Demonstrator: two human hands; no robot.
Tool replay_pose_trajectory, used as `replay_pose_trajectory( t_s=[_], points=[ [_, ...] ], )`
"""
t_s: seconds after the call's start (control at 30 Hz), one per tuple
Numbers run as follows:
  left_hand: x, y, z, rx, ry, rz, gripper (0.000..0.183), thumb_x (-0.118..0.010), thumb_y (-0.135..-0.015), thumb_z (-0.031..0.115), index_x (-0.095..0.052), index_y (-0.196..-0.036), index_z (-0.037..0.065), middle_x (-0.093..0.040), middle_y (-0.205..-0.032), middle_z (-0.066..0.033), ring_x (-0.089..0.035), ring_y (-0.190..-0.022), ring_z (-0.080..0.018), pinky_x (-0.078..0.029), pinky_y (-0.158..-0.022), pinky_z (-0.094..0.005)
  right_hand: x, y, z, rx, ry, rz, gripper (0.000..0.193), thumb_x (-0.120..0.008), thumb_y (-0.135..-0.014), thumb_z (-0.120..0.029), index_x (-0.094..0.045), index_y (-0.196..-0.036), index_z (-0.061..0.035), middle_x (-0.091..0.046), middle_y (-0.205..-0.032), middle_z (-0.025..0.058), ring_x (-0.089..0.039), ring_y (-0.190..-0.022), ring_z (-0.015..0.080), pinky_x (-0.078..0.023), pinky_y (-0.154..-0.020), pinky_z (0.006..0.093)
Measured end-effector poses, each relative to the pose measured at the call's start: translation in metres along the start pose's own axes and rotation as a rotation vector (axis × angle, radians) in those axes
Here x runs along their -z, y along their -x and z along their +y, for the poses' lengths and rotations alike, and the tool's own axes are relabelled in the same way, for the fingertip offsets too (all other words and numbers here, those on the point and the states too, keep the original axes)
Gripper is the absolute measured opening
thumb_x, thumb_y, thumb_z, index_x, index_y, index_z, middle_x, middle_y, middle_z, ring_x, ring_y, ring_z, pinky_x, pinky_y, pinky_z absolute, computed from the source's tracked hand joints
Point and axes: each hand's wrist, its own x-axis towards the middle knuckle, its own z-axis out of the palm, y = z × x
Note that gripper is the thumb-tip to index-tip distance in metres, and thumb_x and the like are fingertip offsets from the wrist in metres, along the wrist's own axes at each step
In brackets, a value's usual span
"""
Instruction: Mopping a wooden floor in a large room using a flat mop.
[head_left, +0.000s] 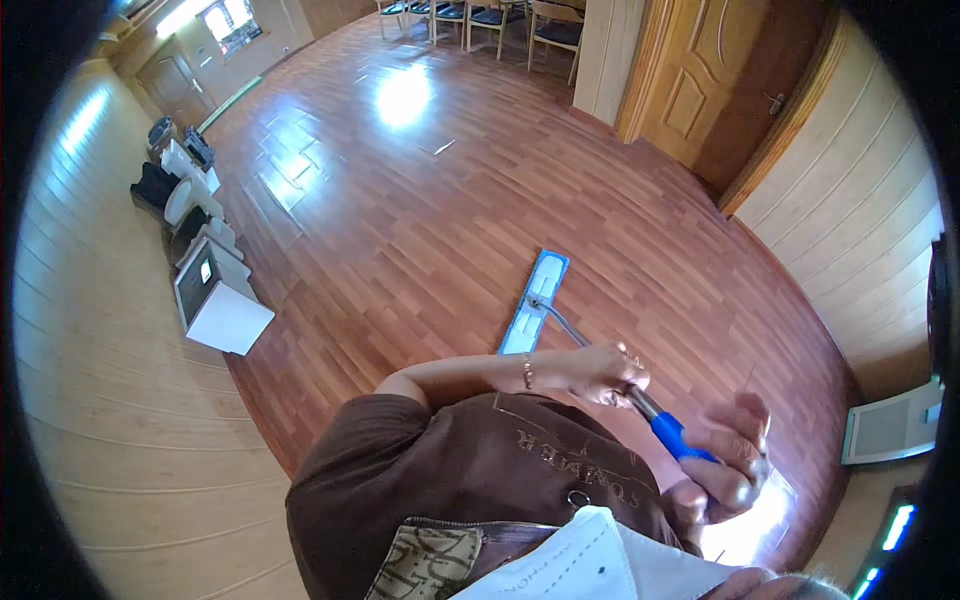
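Plainly, the left hand (605,373) is wrapped round the metal pole (567,326) of a flat mop, whose blue-edged head (521,328) lies on the wood-patterned floor (400,250) ahead. The right hand (735,462) is blurred at the pole's blue grip (674,434); I cannot tell whether its fingers close on it. Leftward, a white box (230,318) stands near the wall (130,410).

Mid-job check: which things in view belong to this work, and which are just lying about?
In use:
metal mop pole, in the left grip
blue handle, at the blurred right grip
blue-and-white mop head, on the floor

Just standing about:
white box, at left
chairs, far end
pale box-shaped thing, right edge
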Motion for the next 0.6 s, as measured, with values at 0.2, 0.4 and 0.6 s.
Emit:
replay_pose_trajectory(
  t_s=[0.2,0.4,0.6],
  points=[
    [-0.035,-0.01,-0.042,0.001,0.167,0.019,0.017,-0.065,-0.071,0.014,-0.048,-0.068,0.01,-0.053,-0.058,-0.0075,-0.055,-0.057,-0.0305,-0.041,-0.052,-0.0393,-0.003,0.047,-0.014,-0.123,0.106,0.394,0.043,-0.05,-0.093,-0.047,-0.049,-0.068,-0.0126,-0.054,-0.059,0.0007,-0.055,-0.057,0.0199,-0.041,-0.058,0.0388],
    [-0.032,-0.006,-0.073,0.059,0.068,-0.041,0.02,-0.067,-0.069,0.021,-0.051,-0.066,0.009,-0.055,-0.061,-0.01,-0.059,-0.062,-0.0332,-0.044,-0.056,-0.0434,-0.022,0.082,0.0,-0.198,-0.044,0.446,0.033,-0.047,-0.092,-0.03,-0.043,-0.066,-0.0086,-0.051,-0.06,0.0088,-0.052,-0.064,0.0255,-0.042,-0.067,0.0446],
    [-0.017,0.013,-0.147,0.154,-0.171,0.209,0.021,-0.065,-0.071,0.019,-0.048,-0.065,0.009,-0.054,-0.064,-0.0108,-0.057,-0.063,-0.0326,-0.043,-0.055,-0.0441,-0.075,0.075,0.039,-0.375,-0.246,0.343,0.029,-0.061,-0.088,-0.024,-0.053,-0.07,-0.0037,-0.059,-0.068,0.0115,-0.059,-0.067,0.0264,-0.048,-0.066,0.0418]
  ],
)
